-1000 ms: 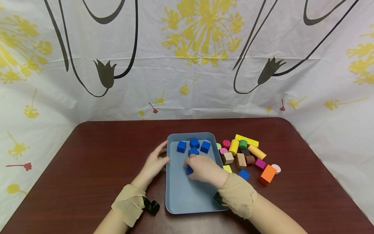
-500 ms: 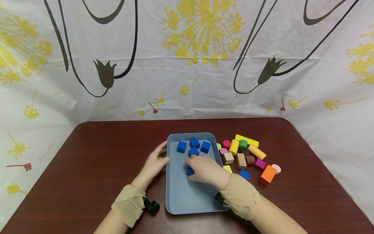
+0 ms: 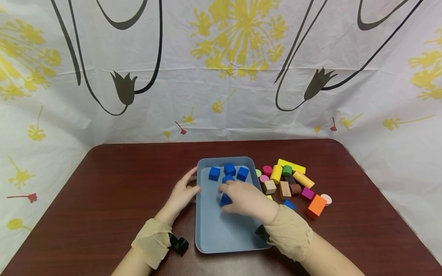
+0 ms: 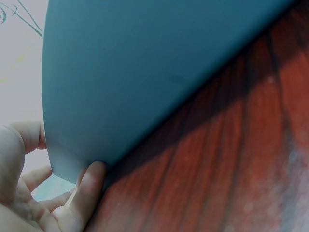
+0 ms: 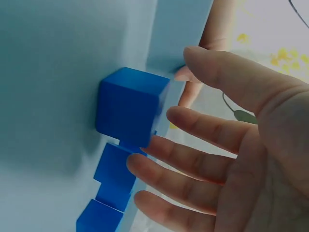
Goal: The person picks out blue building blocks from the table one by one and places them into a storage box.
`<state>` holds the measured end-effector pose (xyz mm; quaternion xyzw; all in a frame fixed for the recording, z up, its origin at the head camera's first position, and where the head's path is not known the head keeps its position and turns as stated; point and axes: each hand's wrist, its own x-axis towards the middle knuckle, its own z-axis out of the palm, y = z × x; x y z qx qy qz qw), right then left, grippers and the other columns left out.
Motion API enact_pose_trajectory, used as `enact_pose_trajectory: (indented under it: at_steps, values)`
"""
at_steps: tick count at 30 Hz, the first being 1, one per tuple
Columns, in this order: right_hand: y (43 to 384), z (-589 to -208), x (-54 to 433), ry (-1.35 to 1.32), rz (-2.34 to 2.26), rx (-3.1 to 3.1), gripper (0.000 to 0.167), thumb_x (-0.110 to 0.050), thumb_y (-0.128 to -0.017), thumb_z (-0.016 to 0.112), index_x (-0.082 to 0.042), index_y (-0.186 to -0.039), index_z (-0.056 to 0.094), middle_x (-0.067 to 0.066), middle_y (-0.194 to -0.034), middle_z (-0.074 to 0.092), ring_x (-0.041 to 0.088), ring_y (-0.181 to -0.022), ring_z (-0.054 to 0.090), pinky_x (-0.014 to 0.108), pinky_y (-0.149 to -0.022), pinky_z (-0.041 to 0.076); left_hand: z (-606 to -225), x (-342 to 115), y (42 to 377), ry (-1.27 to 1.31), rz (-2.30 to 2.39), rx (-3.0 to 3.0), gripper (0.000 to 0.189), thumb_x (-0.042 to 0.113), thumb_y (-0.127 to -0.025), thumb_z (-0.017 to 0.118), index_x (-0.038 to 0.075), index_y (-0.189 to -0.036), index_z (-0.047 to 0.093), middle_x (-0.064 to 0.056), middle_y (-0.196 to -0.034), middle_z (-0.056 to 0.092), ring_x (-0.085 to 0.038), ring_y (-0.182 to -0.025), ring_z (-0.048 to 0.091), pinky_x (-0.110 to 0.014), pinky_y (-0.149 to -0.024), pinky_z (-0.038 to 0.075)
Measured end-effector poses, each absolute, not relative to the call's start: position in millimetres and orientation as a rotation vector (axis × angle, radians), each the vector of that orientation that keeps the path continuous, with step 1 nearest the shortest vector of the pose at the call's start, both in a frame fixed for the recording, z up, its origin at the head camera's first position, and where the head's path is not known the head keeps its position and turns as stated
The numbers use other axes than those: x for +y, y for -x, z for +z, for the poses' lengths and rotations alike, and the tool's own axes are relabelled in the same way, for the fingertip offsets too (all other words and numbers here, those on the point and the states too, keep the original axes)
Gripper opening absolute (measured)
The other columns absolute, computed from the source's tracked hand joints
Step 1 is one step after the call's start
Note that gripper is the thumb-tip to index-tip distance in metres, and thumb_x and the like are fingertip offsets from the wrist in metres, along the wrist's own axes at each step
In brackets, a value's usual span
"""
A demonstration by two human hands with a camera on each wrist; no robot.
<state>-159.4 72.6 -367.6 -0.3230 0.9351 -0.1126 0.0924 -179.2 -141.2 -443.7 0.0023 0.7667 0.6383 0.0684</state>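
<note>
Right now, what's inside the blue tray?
The blue tray holds five blue cubes: four clustered at its far end and one at the fingertips of the right hand. That hand hides part of the tray floor.

Off-tray clutter on counter point(image 3: 103, 199)
Mixed blocks right of it: orange block point(image 3: 315, 206), yellow bar point(image 3: 291, 165), green cylinder point(image 3: 287, 170), magenta cube point(image 3: 307, 193); floral curtain point(image 3: 221, 69) behind.
</note>
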Motion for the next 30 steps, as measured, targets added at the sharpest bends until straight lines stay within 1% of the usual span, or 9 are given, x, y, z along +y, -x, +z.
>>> enact_pose_trajectory:
  at_steps: [4, 7, 14, 20, 23, 27, 30]
  values:
    - [158.5, -363.7, 73.9, 1.019, -0.364, 2.802, 0.042, -0.035, -0.079, 0.077, -0.011, -0.112, 0.068, 0.004, -0.102, 0.065, 0.016, -0.087, 0.059, 0.036, -0.078, 0.051, -444.8, -141.1, 179.3, -0.001, 1.914, 2.316, 0.073, 0.005, -0.081, 0.059, 0.024, -0.148, 0.038, -0.013, -0.131, 0.052, -0.022, -0.068, 0.058, -0.037, -0.058, 0.051]
    - [157.5, -360.4, 74.7, 1.052, -0.383, 2.824, 0.043, -0.036, -0.079, 0.078, -0.010, -0.111, 0.068, 0.005, -0.104, 0.065, 0.021, -0.094, 0.059, 0.042, -0.083, 0.047, -444.5, -141.2, 179.3, 0.002, 1.916, 2.316, 0.073, 0.005, -0.081, 0.059, 0.025, -0.148, 0.038, -0.013, -0.130, 0.052, -0.022, -0.068, 0.058, -0.037, -0.058, 0.051]
    - [155.3, -358.2, 78.5, 1.054, -0.373, 2.865, 0.055, -0.045, -0.076, 0.078, -0.012, -0.119, 0.065, 0.006, -0.120, 0.061, 0.028, -0.113, 0.051, 0.053, -0.094, 0.037, -444.6, -141.4, 179.2, 0.000, 1.916, 2.319, 0.073, 0.005, -0.081, 0.059, 0.026, -0.148, 0.038, -0.013, -0.130, 0.053, -0.023, -0.069, 0.059, -0.038, -0.057, 0.051]
    - [154.2, -358.8, 82.9, 1.043, -0.331, 2.898, 0.065, -0.050, -0.075, 0.076, -0.014, -0.126, 0.061, 0.009, -0.131, 0.054, 0.032, -0.122, 0.044, 0.059, -0.099, 0.030, -444.6, -141.4, 179.1, -0.006, 1.918, 2.322, 0.073, 0.005, -0.081, 0.059, 0.025, -0.148, 0.038, -0.013, -0.130, 0.052, -0.022, -0.069, 0.058, -0.037, -0.057, 0.051]
    - [153.2, -356.5, 85.4, 1.022, -0.306, 2.897, 0.070, -0.051, -0.075, 0.075, -0.015, -0.132, 0.057, 0.013, -0.139, 0.048, 0.036, -0.128, 0.038, 0.064, -0.102, 0.023, -444.0, -141.5, 179.0, -0.011, 1.926, 2.312, 0.072, 0.004, -0.081, 0.059, 0.025, -0.148, 0.038, -0.013, -0.131, 0.052, -0.022, -0.069, 0.058, -0.037, -0.057, 0.051]
    - [153.6, -354.3, 89.9, 0.970, -0.289, 2.886, 0.076, -0.052, -0.074, 0.076, -0.016, -0.137, 0.053, 0.016, -0.145, 0.041, 0.040, -0.133, 0.031, 0.070, -0.102, 0.015, -443.7, -141.3, 178.9, -0.014, 1.924, 2.314, 0.073, 0.004, -0.081, 0.058, 0.025, -0.148, 0.038, -0.012, -0.131, 0.052, -0.023, -0.068, 0.057, -0.037, -0.057, 0.051]
    - [154.8, -353.7, 94.2, 0.934, -0.294, 2.883, 0.080, -0.051, -0.073, 0.077, -0.017, -0.140, 0.051, 0.016, -0.147, 0.038, 0.042, -0.135, 0.027, 0.071, -0.101, 0.013, -443.6, -141.3, 179.2, -0.015, 1.918, 2.322, 0.074, 0.004, -0.081, 0.058, 0.025, -0.148, 0.037, -0.012, -0.130, 0.052, -0.023, -0.067, 0.057, -0.037, -0.057, 0.051]
